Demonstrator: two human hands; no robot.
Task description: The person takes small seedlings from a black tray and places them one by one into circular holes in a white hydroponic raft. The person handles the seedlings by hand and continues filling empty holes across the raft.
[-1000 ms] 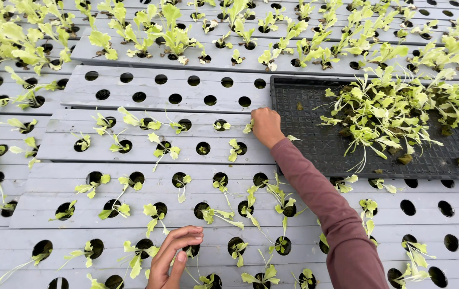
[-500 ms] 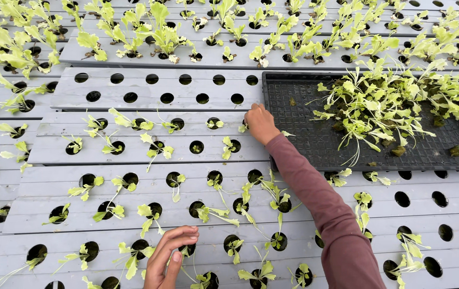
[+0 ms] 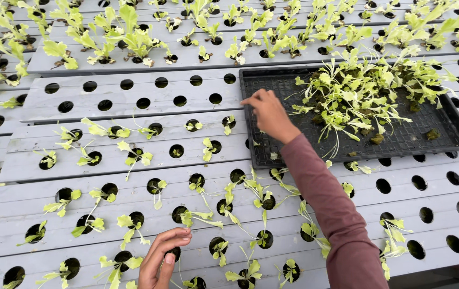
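My right hand (image 3: 270, 114), in a long mauve sleeve, reaches over the left part of a black mesh tray (image 3: 272, 155) and holds nothing that I can see; its fingers are loosely bent and point left. A loose heap of pale green seedlings (image 3: 357, 91) lies in the tray to the right of the hand. My left hand (image 3: 161, 258) is low at the bottom edge, fingertips resting at a hole (image 3: 175, 251) in a grey grow channel (image 3: 133, 241), thumb apart from the fingers. Small seedlings (image 3: 202, 218) stand in the holes around it.
Grey channels with rows of round holes run left to right. An empty row of holes (image 3: 133, 101) lies left of the tray, and more bare holes (image 3: 427, 214) sit at the right. Bigger leafy plants (image 3: 133, 37) fill the far rows.
My right hand has lifted from a seedling hole just left of the tray and moved up over the tray's left part. My left hand stays at the same hole.
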